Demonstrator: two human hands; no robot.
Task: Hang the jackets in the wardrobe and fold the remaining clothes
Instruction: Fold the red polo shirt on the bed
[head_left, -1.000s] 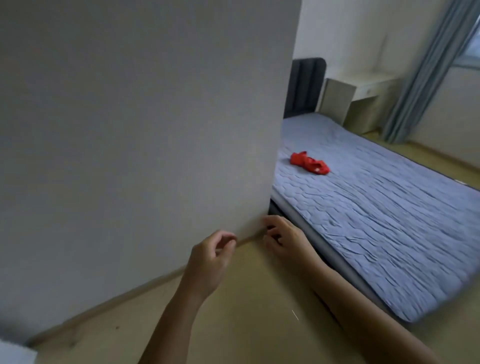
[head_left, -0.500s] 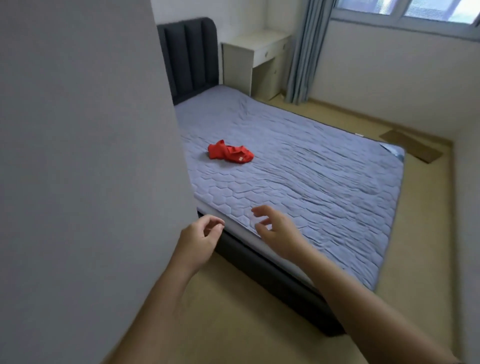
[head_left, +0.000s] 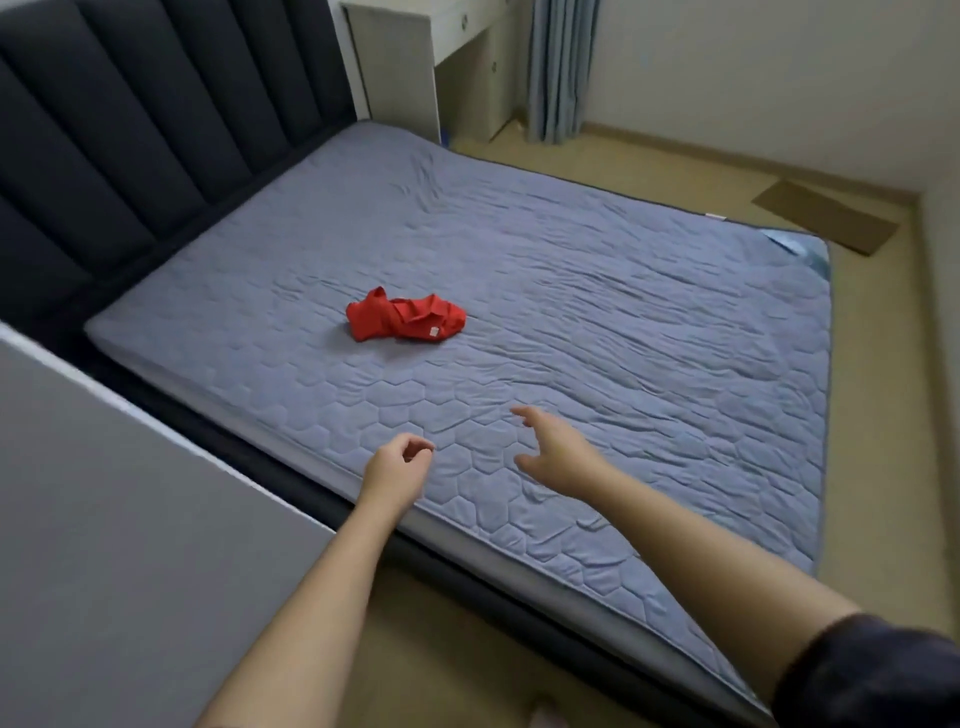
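Observation:
A crumpled red garment (head_left: 405, 322) lies on the bed (head_left: 649, 332), which has a quilted grey-blue cover, a bit left of its middle. Both my arms stretch out over the near edge of the mattress. My left hand (head_left: 397, 467) hovers with its fingers loosely curled and holds nothing. My right hand (head_left: 556, 449) is a little further forward, fingers spread and relaxed, empty, pointing toward the garment. Both hands are well short of the red garment. No jacket is in view.
A grey panel (head_left: 119, 545) fills the lower left beside my left arm. A dark padded headboard (head_left: 156, 124) stands at the upper left. A white desk (head_left: 410, 57) and curtain (head_left: 558, 67) sit at the back. Flat cardboard (head_left: 826, 221) lies on the floor past the bed.
My view has swung from the grey panel toward the bed, which now fills the frame. Both hands have moved from the panel's bottom corner out over the mattress; the right hand's fingers have spread.

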